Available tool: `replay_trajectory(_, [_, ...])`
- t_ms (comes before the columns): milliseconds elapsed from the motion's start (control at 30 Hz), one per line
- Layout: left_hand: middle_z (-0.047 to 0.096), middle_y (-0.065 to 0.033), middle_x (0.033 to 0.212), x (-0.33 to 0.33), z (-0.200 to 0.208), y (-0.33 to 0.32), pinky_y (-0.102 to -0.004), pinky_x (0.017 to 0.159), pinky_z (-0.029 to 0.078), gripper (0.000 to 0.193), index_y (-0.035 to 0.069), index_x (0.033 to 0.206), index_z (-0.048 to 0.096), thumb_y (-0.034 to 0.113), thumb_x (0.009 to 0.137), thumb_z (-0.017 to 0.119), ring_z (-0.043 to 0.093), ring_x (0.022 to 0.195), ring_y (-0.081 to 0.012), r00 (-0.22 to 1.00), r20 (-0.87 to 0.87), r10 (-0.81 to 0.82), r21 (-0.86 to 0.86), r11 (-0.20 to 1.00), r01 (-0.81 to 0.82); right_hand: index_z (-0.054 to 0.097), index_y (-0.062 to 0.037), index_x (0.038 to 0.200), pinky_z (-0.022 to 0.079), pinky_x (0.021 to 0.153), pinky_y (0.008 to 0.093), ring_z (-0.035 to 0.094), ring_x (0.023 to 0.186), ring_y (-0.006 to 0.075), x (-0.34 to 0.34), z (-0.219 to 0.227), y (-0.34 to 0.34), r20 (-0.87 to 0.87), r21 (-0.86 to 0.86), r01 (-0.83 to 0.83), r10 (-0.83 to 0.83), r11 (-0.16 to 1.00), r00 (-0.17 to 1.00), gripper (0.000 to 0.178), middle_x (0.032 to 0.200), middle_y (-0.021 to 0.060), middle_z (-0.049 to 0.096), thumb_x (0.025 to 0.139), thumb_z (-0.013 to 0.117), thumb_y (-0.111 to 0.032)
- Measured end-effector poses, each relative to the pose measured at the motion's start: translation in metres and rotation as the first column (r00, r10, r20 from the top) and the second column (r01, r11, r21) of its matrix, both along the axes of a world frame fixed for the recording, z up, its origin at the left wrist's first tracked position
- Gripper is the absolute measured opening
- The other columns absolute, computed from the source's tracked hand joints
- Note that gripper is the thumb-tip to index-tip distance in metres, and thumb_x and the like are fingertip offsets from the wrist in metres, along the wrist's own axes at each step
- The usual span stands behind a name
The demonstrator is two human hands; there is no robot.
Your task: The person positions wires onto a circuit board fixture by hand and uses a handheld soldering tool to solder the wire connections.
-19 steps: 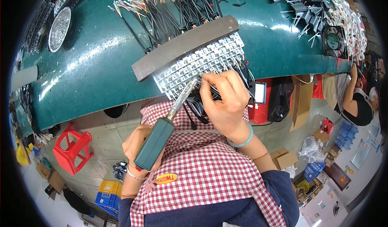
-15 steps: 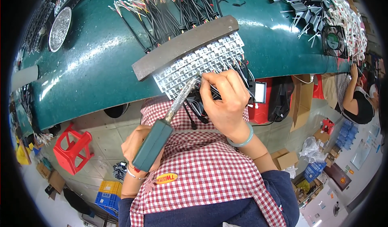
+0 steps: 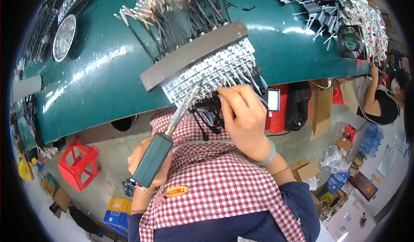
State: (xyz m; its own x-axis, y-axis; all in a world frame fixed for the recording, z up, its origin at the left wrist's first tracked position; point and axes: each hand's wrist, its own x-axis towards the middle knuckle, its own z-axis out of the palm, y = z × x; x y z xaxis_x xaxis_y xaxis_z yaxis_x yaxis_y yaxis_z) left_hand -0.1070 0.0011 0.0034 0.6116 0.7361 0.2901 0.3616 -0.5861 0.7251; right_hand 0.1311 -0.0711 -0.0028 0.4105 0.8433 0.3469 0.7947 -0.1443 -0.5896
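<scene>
My left hand (image 3: 138, 154) is wrapped round the green handle of a soldering iron (image 3: 153, 160). The iron's foil-wrapped barrel slants up over a row of white circuit boards (image 3: 194, 78), its tip above their near part. Beside the tip, my right hand (image 3: 246, 117) is closed in a pinch at the boards' near edge; what its fingertips hold, if anything, is too small to make out. Short wires run along that edge, and black cables with connectors (image 3: 209, 117) hang off the table there. Across the boards' far side lies a brown bar (image 3: 194, 54).
Black cables with bared coloured ends (image 3: 164, 22) spread behind the bar on the green table (image 3: 99, 78). At left stands a round silvery dish (image 3: 64, 38); at right, a small fan (image 3: 351, 42) and heaped parts. A red stool (image 3: 78, 164) is on the floor. Another person (image 3: 381, 104) sits far right.
My right hand has drawn back a little toward me and right from the boards. The soldering iron has shifted slightly left and toward me, still in my left hand.
</scene>
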Motion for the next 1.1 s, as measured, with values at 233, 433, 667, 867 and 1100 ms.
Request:
replay_trajectory(233, [0.070, -0.0207, 0.092, -0.028, -0.022, -0.009, -0.0378, 0.068, 0.056, 0.027, -0.004, 0.093, 0.070, 0.003, 0.068, 0.076, 0.070, 0.075, -0.0354, 0.990, -0.099, 0.104, -0.174, 0.977, -0.120, 0.069, 0.0014, 0.091, 0.054, 0.064, 0.0336, 0.067, 0.075, 0.0250, 0.034, 0.019, -0.025, -0.211, -0.064, -0.069, 0.055, 0.996, 0.976, 0.012, 0.086, 0.0122, 0.067, 0.080, 0.072, 0.005])
replay_trajectory(433, [0.069, -0.0204, 0.092, -0.013, -0.018, -0.003, -0.0377, 0.064, 0.055, 0.026, -0.004, 0.094, 0.070, 0.004, 0.069, 0.076, 0.069, 0.073, -0.0347, 0.994, -0.058, 0.094, -0.164, 0.981, -0.102, 0.070, -0.0045, 0.092, 0.051, 0.073, 0.0388, 0.063, 0.084, 0.0288, 0.192, -0.003, 0.018, 0.507, 0.135, 0.237, -0.273, 0.962, 0.818, 0.011, 0.090, 0.0096, 0.068, 0.084, 0.065, 0.000])
replay_trajectory(667, [0.069, -0.0201, 0.090, -0.017, -0.022, -0.005, -0.0372, 0.062, 0.055, 0.025, -0.004, 0.095, 0.070, 0.004, 0.072, 0.075, 0.069, 0.071, -0.0343, 0.989, -0.040, 0.140, -0.125, 0.982, -0.144, 0.067, -0.0094, 0.084, 0.048, 0.074, 0.0312, 0.061, 0.084, 0.0196, 0.277, -0.019, 0.048, 0.849, -0.100, 0.001, 0.085, 0.995, 0.522, 0.012, 0.080, 0.0019, 0.064, 0.072, 0.065, -0.008])
replay_trajectory(867, [0.069, -0.0202, 0.089, -0.018, -0.027, -0.008, -0.0368, 0.064, 0.056, 0.023, -0.004, 0.094, 0.070, 0.003, 0.073, 0.075, 0.070, 0.071, -0.0338, 0.984, -0.023, 0.177, -0.137, 0.974, -0.178, 0.063, -0.0051, 0.090, 0.050, 0.075, 0.0366, 0.059, 0.085, 0.0252, 0.284, -0.013, 0.060, 0.749, -0.139, -0.170, 0.216, 0.975, 0.627, 0.018, 0.084, 0.0076, 0.059, 0.073, 0.067, -0.002])
replay_trajectory(1100, [0.070, -0.0201, 0.088, -0.012, -0.010, -0.002, -0.0370, 0.069, 0.058, 0.021, -0.004, 0.090, 0.071, 0.000, 0.070, 0.075, 0.071, 0.075, -0.0347, 0.981, -0.115, 0.156, -0.019, 0.987, -0.160, 0.072, -0.0045, 0.104, 0.052, 0.067, 0.0280, 0.064, 0.076, 0.0176, 0.205, 0.016, 0.074, 0.133, 0.384, -0.097, 0.049, 0.918, 0.990, 0.021, 0.090, 0.0080, 0.066, 0.086, 0.067, 0.005])
